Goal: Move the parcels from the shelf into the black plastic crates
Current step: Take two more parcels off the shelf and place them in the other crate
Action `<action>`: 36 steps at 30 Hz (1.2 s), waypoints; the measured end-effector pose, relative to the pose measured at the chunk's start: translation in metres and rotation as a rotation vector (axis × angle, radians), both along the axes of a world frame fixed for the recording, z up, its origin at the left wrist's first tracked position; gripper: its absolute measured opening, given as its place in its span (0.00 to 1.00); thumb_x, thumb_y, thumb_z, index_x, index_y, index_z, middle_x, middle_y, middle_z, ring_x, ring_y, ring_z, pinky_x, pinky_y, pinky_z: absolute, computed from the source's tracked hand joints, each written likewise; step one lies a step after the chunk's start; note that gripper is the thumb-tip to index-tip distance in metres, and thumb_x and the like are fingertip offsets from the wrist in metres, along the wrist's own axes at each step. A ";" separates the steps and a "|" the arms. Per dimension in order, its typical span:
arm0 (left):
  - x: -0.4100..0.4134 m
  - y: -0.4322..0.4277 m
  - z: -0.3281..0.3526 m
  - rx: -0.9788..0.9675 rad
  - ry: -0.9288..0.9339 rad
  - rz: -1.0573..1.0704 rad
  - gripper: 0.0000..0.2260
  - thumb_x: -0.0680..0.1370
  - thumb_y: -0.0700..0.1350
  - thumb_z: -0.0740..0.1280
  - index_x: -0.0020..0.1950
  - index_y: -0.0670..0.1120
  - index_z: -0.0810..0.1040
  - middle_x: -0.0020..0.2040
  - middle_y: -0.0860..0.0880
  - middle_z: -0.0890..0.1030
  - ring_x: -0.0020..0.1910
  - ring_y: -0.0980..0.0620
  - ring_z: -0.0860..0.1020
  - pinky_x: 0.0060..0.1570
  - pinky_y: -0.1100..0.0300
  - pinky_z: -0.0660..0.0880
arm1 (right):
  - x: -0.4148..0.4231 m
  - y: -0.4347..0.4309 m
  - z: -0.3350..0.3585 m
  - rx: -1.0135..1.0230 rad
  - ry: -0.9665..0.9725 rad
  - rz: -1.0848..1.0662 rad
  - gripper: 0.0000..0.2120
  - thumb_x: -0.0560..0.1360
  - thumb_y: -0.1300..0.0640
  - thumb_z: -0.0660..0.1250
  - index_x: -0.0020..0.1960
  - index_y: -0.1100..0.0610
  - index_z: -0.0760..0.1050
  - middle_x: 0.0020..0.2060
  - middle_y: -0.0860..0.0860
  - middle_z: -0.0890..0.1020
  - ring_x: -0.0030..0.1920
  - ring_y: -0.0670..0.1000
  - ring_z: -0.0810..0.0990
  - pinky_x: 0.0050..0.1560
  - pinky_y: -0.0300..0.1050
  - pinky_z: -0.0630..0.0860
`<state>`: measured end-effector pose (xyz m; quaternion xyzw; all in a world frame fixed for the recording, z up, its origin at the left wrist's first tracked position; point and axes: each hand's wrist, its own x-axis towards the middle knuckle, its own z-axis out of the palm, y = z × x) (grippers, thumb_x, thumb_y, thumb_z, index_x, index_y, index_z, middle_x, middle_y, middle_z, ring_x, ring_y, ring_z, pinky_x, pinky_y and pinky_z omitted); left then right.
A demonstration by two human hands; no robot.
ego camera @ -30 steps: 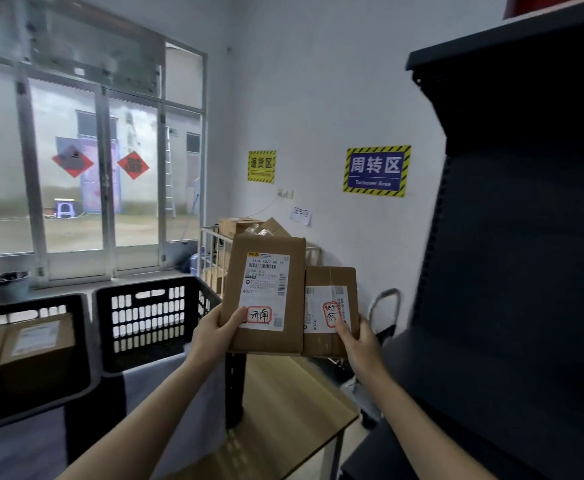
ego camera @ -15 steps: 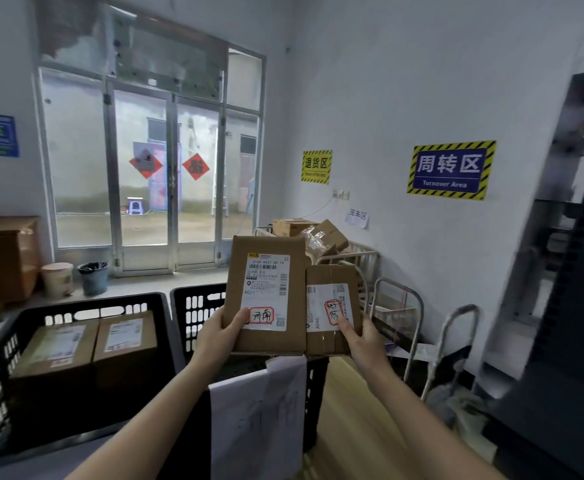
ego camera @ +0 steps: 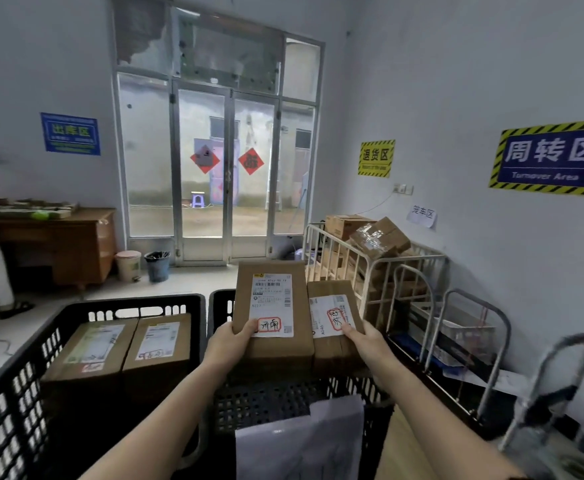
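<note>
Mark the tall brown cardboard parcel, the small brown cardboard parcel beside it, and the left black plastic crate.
tall brown cardboard parcel [ego camera: 272,306]: head view, white shipping label.
small brown cardboard parcel [ego camera: 332,315]: head view, white label.
left black plastic crate [ego camera: 145,302]: head view, far rim.

brown parcels [ego camera: 273,348], black perforated crates [ego camera: 17,386]

We are in a small parcel depot: a blue hazard-striped "Turnover Area" wall sign [ego camera: 553,157], a white metal cage trolley [ego camera: 369,282] heaped with cardboard boxes [ego camera: 380,237], black slotted plastic crates [ego camera: 3,431] holding labelled brown parcels [ego camera: 159,344].
</note>
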<state>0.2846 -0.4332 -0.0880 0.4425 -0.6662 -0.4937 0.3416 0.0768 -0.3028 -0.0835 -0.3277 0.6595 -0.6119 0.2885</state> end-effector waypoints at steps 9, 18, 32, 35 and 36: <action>-0.053 -0.098 -0.058 0.251 -0.114 0.146 0.22 0.77 0.53 0.63 0.64 0.40 0.70 0.59 0.42 0.77 0.56 0.44 0.76 0.59 0.51 0.73 | -0.062 -0.123 -0.054 0.179 -0.093 0.122 0.15 0.78 0.55 0.63 0.64 0.58 0.69 0.54 0.55 0.80 0.55 0.55 0.79 0.55 0.49 0.77; -0.093 -0.150 -0.129 0.412 -0.128 0.281 0.18 0.78 0.44 0.64 0.65 0.36 0.71 0.61 0.38 0.77 0.59 0.41 0.76 0.60 0.53 0.72 | -0.102 -0.213 -0.137 0.375 -0.157 0.111 0.17 0.78 0.57 0.63 0.65 0.61 0.69 0.45 0.52 0.79 0.45 0.49 0.79 0.36 0.39 0.74; -0.107 -0.193 -0.187 0.486 -0.195 0.392 0.16 0.78 0.41 0.64 0.64 0.36 0.72 0.61 0.39 0.77 0.59 0.42 0.76 0.51 0.59 0.69 | -0.113 -0.274 -0.210 0.529 -0.268 0.120 0.17 0.79 0.55 0.61 0.66 0.59 0.69 0.41 0.49 0.78 0.40 0.47 0.78 0.32 0.38 0.72; -0.106 -0.191 -0.194 0.480 -0.222 0.396 0.14 0.78 0.39 0.63 0.62 0.37 0.73 0.60 0.39 0.78 0.58 0.42 0.77 0.49 0.60 0.69 | -0.109 -0.277 -0.215 0.534 -0.237 0.112 0.16 0.79 0.56 0.61 0.65 0.59 0.70 0.41 0.48 0.79 0.39 0.46 0.78 0.30 0.37 0.72; -0.106 -0.190 -0.196 0.477 -0.229 0.401 0.13 0.78 0.39 0.63 0.61 0.37 0.74 0.59 0.39 0.79 0.57 0.42 0.77 0.49 0.60 0.70 | -0.108 -0.277 -0.218 0.535 -0.228 0.113 0.16 0.78 0.56 0.61 0.65 0.59 0.70 0.41 0.49 0.79 0.39 0.46 0.78 0.31 0.37 0.72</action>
